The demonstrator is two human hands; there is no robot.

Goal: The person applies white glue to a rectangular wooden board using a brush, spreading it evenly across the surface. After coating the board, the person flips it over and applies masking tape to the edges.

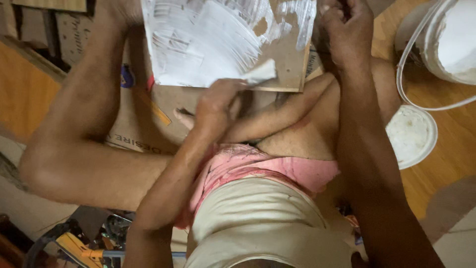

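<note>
A brown board (283,55) tilts against my legs at the top centre, most of its face spread with streaky white coating (208,39). My left hand (217,103) is closed on a small flat tool (261,72) coated in white, its tip touching the board's lower edge. My right hand (347,31) grips the board's right edge near the top. My pink shorts (258,168) and bare legs fill the middle of the view.
A white bucket (453,42) with a wire handle stands at the top right on the wooden floor. Below it lies a round white lid (411,134). Flattened cardboard (139,124) lies under my legs. Yellow and dark tools (74,243) sit at the bottom left.
</note>
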